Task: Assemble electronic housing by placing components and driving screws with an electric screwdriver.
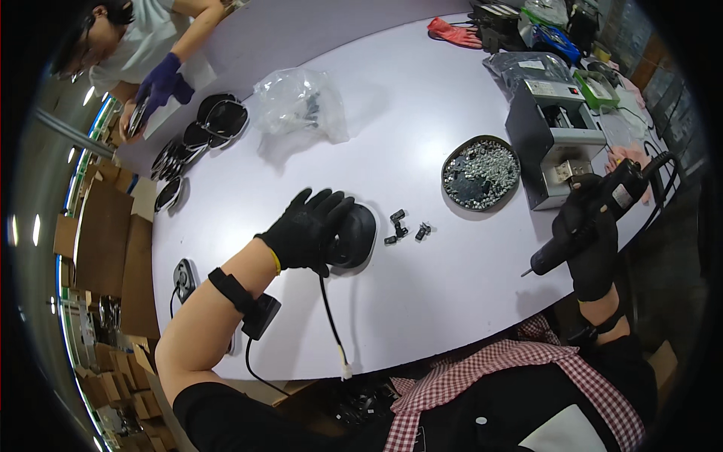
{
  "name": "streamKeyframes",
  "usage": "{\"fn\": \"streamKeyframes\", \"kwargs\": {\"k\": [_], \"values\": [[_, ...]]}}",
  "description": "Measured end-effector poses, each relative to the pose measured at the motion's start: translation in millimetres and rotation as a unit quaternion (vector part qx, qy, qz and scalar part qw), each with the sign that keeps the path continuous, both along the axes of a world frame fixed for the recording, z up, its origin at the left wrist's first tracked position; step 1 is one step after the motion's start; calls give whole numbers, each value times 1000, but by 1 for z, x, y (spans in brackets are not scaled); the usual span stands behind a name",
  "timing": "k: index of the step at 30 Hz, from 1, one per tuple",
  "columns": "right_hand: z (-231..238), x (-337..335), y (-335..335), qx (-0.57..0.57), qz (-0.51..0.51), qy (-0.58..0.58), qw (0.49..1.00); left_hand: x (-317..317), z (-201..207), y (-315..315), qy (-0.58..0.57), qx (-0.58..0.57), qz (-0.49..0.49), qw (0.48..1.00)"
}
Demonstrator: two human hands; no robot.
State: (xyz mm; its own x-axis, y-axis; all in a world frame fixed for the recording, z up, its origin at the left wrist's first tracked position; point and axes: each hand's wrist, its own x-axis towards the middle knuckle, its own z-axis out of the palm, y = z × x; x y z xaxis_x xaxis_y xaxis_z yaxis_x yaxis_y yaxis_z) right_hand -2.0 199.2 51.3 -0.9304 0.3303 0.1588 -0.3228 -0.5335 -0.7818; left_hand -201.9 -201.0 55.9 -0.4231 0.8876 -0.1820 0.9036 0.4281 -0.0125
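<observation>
A black, rounded plastic housing (357, 235) lies on the white table. My left hand (305, 230), in a black glove, rests over its left side, thumb at the lower edge, gripping it against the tabletop. From the housing a black cable (329, 313) runs down to a white connector at the table's near edge. My right hand (591, 237), also gloved in black, is closed around a black electric screwdriver (557, 242). Its bit points left and down, above the table and apart from the housing. Small black parts (399, 227) lie just right of the housing.
A round dish (482, 175) of small metal pieces stands beside a grey screw-feeder-like machine (553, 143). Behind are a clear plastic bag (301, 109) and several black shells (215, 124). A co-worker's purple-gloved hand (162, 83) is at upper left. Cardboard boxes (105, 233) stand left.
</observation>
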Motion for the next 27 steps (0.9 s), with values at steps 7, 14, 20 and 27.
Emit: {"fn": "streamKeyframes", "kwargs": {"k": [7, 14, 20, 27], "values": [[6, 2, 6, 41, 26, -6, 999, -1, -12, 5, -120, 159, -17, 980], [23, 18, 42, 51, -51, 27, 997, 66, -5, 20, -101, 150, 116, 977], [37, 22, 78, 49, -81, 115, 989, 145, 2, 84, -95, 193, 173, 961], [43, -9, 96, 97, -133, 216, 962, 168, -20, 179, -97, 214, 138, 962]]}}
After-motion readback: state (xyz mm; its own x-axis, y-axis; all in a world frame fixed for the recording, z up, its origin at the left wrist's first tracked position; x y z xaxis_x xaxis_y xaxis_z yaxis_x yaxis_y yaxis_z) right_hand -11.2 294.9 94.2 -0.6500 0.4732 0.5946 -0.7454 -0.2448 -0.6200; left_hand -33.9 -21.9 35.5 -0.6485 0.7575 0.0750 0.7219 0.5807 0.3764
